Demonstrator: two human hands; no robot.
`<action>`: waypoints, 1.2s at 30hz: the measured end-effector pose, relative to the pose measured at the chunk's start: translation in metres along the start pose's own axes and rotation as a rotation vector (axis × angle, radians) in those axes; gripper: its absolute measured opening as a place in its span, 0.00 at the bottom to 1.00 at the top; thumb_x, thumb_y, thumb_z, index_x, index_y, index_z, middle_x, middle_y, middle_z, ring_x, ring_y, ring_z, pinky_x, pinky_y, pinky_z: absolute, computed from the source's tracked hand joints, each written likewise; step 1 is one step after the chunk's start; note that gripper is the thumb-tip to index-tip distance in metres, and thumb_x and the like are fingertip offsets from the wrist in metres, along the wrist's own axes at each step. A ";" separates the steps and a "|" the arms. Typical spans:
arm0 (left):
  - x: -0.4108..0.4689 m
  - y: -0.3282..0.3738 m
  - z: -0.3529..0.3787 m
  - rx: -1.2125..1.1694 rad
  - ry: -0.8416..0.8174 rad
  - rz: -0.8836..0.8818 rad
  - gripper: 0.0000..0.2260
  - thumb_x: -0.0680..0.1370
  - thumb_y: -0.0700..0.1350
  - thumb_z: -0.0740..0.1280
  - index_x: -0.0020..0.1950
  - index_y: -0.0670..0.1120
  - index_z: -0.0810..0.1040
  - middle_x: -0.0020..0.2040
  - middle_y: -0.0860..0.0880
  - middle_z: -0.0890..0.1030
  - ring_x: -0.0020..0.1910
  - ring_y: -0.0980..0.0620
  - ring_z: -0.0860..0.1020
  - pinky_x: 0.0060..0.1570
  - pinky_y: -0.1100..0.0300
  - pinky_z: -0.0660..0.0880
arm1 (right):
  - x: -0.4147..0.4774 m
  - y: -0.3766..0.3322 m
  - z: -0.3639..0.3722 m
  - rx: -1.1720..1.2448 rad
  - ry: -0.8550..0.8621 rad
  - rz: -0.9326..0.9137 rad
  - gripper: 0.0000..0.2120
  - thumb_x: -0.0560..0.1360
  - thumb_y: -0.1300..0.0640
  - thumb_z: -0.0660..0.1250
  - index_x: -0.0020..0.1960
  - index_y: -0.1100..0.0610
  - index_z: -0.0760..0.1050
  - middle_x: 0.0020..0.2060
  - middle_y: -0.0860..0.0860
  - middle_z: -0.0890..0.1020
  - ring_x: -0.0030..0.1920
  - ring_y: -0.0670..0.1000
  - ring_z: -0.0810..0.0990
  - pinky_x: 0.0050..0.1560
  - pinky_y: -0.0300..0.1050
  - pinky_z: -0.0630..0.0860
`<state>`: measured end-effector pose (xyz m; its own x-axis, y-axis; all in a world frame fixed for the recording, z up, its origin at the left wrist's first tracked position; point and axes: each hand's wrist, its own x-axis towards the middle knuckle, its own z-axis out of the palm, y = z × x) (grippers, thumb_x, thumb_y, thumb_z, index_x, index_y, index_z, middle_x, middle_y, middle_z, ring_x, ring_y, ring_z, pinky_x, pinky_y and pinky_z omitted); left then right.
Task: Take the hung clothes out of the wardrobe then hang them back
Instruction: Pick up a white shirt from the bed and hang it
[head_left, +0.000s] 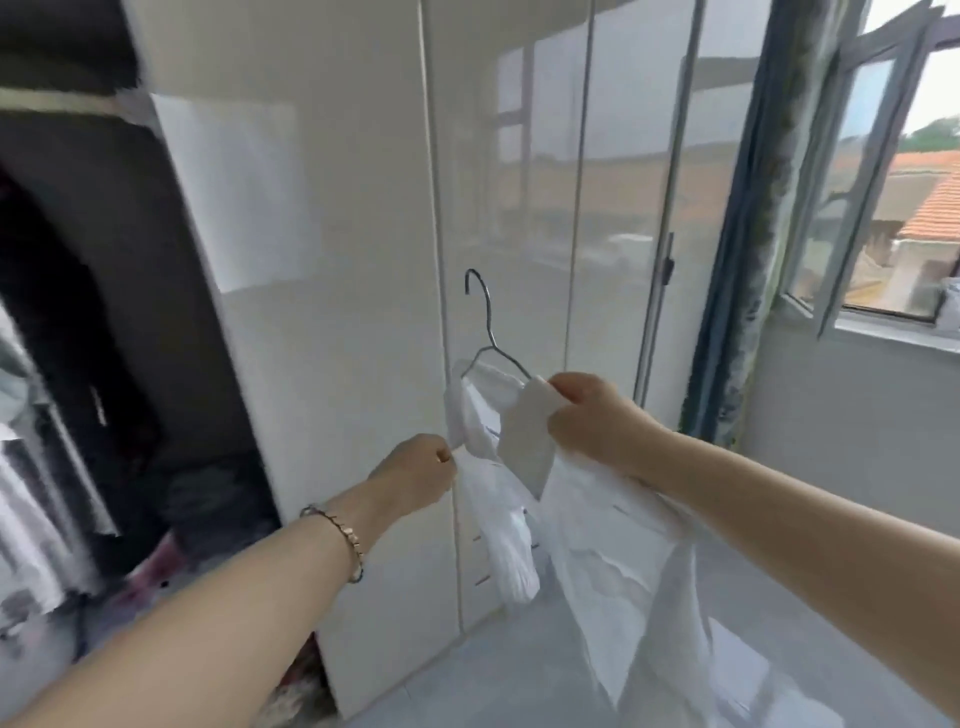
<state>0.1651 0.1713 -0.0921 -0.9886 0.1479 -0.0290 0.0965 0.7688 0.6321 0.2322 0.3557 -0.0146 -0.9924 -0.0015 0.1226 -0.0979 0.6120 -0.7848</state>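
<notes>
Your left hand (415, 470) and right hand (592, 415) both pinch the white shirt (608, 561) on its wire hanger (485, 322), held before the wardrobe's closed doors (337, 312) (glossy, mirroring the window (883, 208)). Dark clothes (78, 260) hang left of those doors.

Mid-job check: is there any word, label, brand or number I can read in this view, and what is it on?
No text can be read.
Grey tag on the shirt, by the right hand: looks blank.
Small dark marks on the shirt: too blurred to read.
Pale sheet on the wardrobe door: no print shows.
</notes>
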 end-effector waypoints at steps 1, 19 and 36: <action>-0.002 -0.012 -0.019 0.004 0.045 -0.032 0.08 0.75 0.40 0.57 0.40 0.46 0.74 0.43 0.44 0.81 0.40 0.46 0.79 0.49 0.51 0.77 | 0.013 -0.016 0.010 -0.010 -0.022 -0.045 0.10 0.70 0.71 0.55 0.38 0.60 0.71 0.30 0.51 0.69 0.29 0.47 0.66 0.26 0.37 0.62; 0.040 -0.202 -0.332 0.076 0.426 -0.270 0.07 0.76 0.41 0.57 0.43 0.42 0.75 0.44 0.43 0.81 0.39 0.48 0.77 0.47 0.56 0.75 | 0.246 -0.273 0.236 -0.026 -0.132 -0.312 0.09 0.75 0.68 0.54 0.41 0.61 0.70 0.29 0.50 0.67 0.39 0.52 0.70 0.30 0.39 0.62; 0.157 -0.271 -0.512 0.427 0.840 -0.464 0.08 0.78 0.42 0.57 0.46 0.48 0.75 0.46 0.49 0.80 0.46 0.48 0.77 0.41 0.59 0.71 | 0.468 -0.509 0.404 0.221 -0.133 -0.523 0.15 0.80 0.59 0.55 0.61 0.66 0.71 0.61 0.61 0.76 0.62 0.60 0.74 0.57 0.46 0.71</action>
<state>-0.0755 -0.3329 0.1287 -0.6855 -0.5710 0.4517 -0.4410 0.8193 0.3663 -0.2123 -0.2766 0.1969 -0.8075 -0.3671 0.4617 -0.5762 0.3235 -0.7506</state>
